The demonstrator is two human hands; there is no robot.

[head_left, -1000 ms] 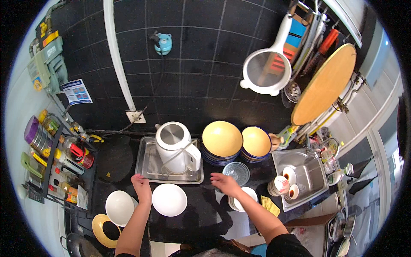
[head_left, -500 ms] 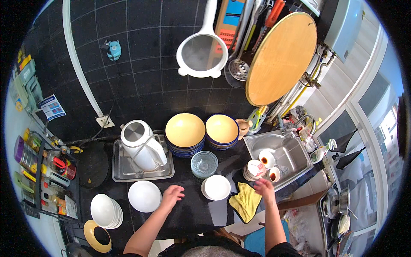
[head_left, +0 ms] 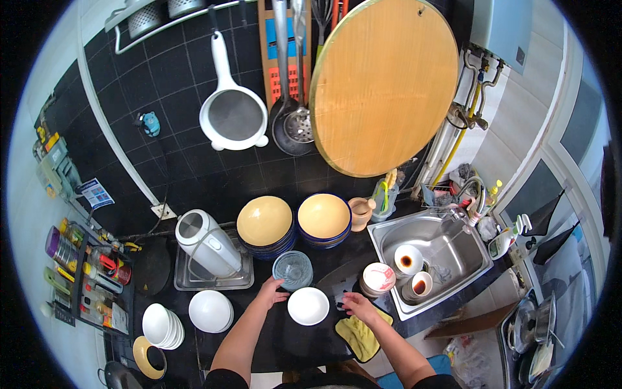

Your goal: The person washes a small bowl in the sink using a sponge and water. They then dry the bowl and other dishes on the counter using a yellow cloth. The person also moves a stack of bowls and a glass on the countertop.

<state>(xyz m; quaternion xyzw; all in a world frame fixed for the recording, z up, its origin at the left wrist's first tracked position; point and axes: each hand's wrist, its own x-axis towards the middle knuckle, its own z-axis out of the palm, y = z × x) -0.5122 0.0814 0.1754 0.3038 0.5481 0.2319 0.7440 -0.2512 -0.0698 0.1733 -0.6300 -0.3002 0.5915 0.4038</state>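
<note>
- Left hand (head_left: 271, 295): palm down on the black counter (head_left: 304, 340), fingers loosely spread, tips touching or just short of the glass bowl (head_left: 293, 269) — can't tell which. Holds nothing.
- Right hand (head_left: 357, 306): flat, fingers fairly wide, resting at the top edge of the yellow cloth (head_left: 360, 334), near the counter's front edge. Nothing gripped as far as I can see.
- White bowl (head_left: 308, 305): on the counter betw. both hands, upright, just below the glass bowl, apart from each hand.
- Glass bowl sits just in front of two yellow bowls (head_left: 295, 220), each on a dark-blue stack, side by side toward the counter's back edge.
- White kettle (head_left: 206, 243): tilted on a metal tray (head_left: 194, 280), left of the yellow bowls.
- White plate (head_left: 210, 310) left of the left forearm; stack of white bowls (head_left: 163, 325) further left, near the counter's left end; yellow ring-shaped dish (head_left: 148, 357) at the front left corner.
- Patterned bowl (head_left: 379, 277) at the counter's right edge, just beside the sink (head_left: 453, 249); right hand is near it, not touching.
- In sink: two cups w/ dark liquid (head_left: 408, 259), one at the near rim.
- On wall: round wooden board (head_left: 383, 84), white strainer (head_left: 233, 117), ladles (head_left: 293, 126).
- Bottle rack (head_left: 84, 272) at the far left.
</note>
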